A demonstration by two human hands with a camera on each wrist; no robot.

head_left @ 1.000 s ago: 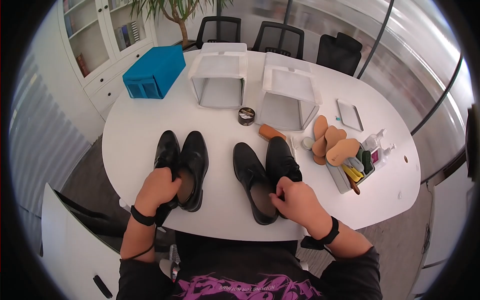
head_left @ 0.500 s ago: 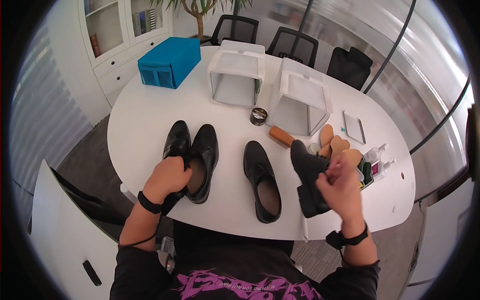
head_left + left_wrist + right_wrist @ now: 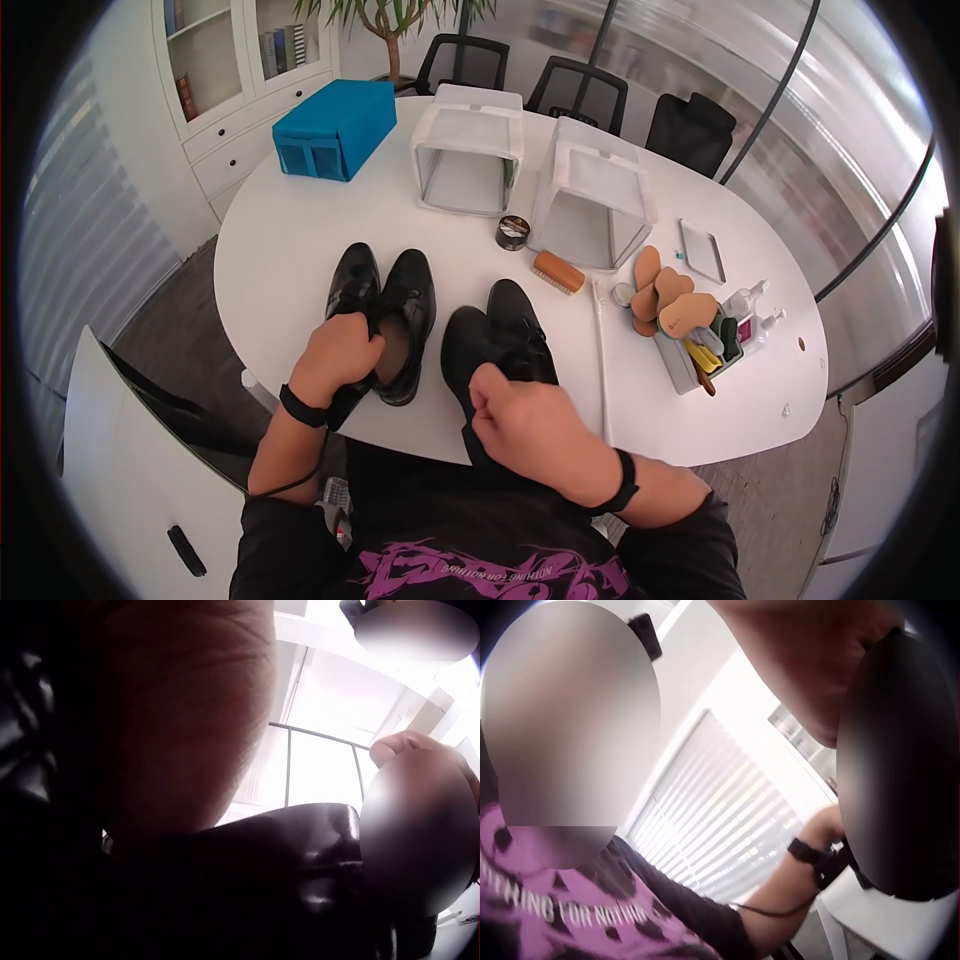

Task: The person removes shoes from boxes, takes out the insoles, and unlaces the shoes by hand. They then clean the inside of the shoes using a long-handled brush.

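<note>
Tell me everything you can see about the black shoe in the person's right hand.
The black shoe is a glossy, leather-looking dress shoe with a rounded toe. The right hand grips its heel end, which the hand hides, and holds it over the near edge of the white table, toe pointing away from the person. It lies close against the other shoe of its pair, just left of it; whether they touch cannot be told. Its sole is out of sight.

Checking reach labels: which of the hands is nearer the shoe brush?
Right. The right hand grips a shoe just below the brush; the left hand holds the far-left pair, farther off.
</note>
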